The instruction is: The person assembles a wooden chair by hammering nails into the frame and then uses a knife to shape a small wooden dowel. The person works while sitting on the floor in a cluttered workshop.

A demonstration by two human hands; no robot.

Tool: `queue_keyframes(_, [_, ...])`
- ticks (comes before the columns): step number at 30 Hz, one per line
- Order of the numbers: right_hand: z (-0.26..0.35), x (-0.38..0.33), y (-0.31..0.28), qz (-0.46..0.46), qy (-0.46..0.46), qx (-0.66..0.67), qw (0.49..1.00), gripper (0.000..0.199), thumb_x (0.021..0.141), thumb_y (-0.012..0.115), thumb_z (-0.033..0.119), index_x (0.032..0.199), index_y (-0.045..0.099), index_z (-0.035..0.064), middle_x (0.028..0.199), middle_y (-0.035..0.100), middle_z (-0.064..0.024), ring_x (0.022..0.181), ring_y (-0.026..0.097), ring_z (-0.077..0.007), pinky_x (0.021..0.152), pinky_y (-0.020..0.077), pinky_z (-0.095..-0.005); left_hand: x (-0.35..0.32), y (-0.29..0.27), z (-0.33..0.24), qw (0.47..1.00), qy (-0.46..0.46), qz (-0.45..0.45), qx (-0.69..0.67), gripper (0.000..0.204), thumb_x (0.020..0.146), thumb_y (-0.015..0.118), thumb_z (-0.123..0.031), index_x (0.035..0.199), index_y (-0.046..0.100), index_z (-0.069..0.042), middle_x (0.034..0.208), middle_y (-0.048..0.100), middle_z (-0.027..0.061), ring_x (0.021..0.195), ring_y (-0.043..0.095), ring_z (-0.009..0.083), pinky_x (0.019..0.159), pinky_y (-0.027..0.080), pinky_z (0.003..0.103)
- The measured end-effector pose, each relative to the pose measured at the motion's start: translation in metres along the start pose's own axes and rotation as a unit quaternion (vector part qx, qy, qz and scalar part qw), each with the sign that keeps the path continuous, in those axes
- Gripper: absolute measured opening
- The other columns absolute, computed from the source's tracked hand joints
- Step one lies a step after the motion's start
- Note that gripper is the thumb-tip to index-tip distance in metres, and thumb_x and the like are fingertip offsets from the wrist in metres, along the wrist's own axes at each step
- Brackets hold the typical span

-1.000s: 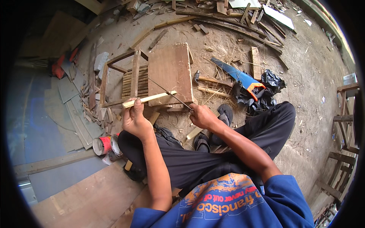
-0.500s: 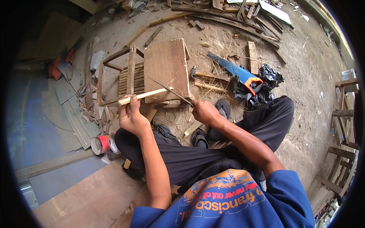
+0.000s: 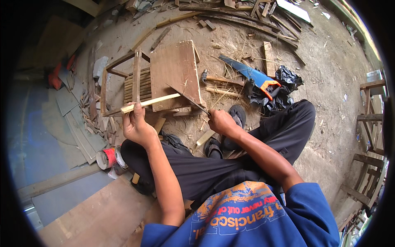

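My left hand [image 3: 139, 125] is closed around the near end of a pale, thin wooden strip [image 3: 154, 100], which points up and to the right. A knife with a long dark blade [image 3: 190, 100] is gripped in my right hand [image 3: 222, 122]. The blade slants up to the left and meets the strip at its far end; whether it bites into the wood I cannot tell. Both tools cross just above a small wooden piece of furniture, which has a flat brown board [image 3: 173, 74], an open frame and a row of slats [image 3: 136, 85].
Beyond my feet lie a hammer [image 3: 224, 80], a blue handsaw [image 3: 242, 69] with an orange handle and crumpled black plastic [image 3: 289, 77]. A red can [image 3: 107, 158] stands by my left knee. Scrap timber [image 3: 247, 21] litters the far ground; wooden frames [image 3: 370, 117] stand at right.
My hands have drawn slightly apart. The knife blade has shifted along the strip to its far tip. The whole view has moved a little.
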State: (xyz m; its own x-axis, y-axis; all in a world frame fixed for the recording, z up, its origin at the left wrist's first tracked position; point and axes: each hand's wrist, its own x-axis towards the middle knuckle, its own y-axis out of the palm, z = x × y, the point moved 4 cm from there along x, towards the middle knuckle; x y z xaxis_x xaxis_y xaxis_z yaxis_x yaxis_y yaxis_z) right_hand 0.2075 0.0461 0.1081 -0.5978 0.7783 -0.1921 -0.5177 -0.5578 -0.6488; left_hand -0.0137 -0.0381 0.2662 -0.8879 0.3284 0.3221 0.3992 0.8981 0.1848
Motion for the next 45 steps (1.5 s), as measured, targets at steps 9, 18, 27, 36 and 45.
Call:
queue_keyframes(9, [0.056,-0.015,-0.012,0.043,-0.018,0.105,0.993,0.02,0.085,0.063,0.012,0.098,0.062,-0.0035,0.082,0.068,-0.0311,0.083,0.068,-0.05,0.078,0.055,-0.0563,0.005,-0.001,0.003,1.0,0.005,-0.007,0.006,0.022,0.09,0.077,-0.005,0.11,0.07,0.003,0.104,0.072,0.0088,0.092,0.068,0.0145,0.08,0.058,0.027])
queue_keyframes(18, [0.138,-0.028,-0.04,0.02,-0.112,0.153,0.982,0.023,0.081,0.066,0.007,0.1,0.057,-0.005,0.072,0.066,-0.0246,0.076,0.065,-0.0476,0.067,0.0524,-0.0526,0.003,-0.002,-0.002,0.998,0.041,-0.035,0.045,0.023,0.09,0.079,-0.009,0.107,0.07,0.005,0.1,0.071,0.0087,0.091,0.067,0.0149,0.08,0.057,0.028])
queue_keyframes(27, [0.139,-0.032,-0.031,0.007,-0.121,0.172,0.978,0.022,0.082,0.063,0.005,0.1,0.057,-0.0043,0.069,0.064,-0.0258,0.074,0.065,-0.0482,0.067,0.0522,-0.0534,0.0,-0.005,0.004,0.998,0.009,-0.05,-0.022,0.021,0.09,0.077,-0.006,0.106,0.069,0.005,0.101,0.073,0.0115,0.09,0.069,0.0157,0.081,0.059,0.031])
queue_keyframes(36, [0.111,-0.019,-0.025,0.012,-0.07,0.087,0.994,0.02,0.084,0.062,0.008,0.101,0.058,-0.0009,0.074,0.066,-0.0278,0.076,0.064,-0.0503,0.07,0.0518,-0.0572,0.001,-0.003,0.003,0.999,0.0,-0.053,-0.009,0.022,0.09,0.078,-0.008,0.106,0.069,0.003,0.1,0.073,0.0102,0.092,0.069,0.0156,0.083,0.059,0.032])
queue_keyframes(45, [0.011,-0.002,0.015,0.008,0.041,0.048,0.998,0.018,0.086,0.062,0.011,0.093,0.058,-0.005,0.083,0.066,-0.0345,0.085,0.064,-0.0545,0.079,0.0513,-0.0591,0.014,-0.008,0.009,0.997,-0.021,-0.066,-0.016,0.022,0.09,0.078,-0.009,0.107,0.068,0.002,0.102,0.072,0.0089,0.094,0.069,0.0154,0.084,0.059,0.031])
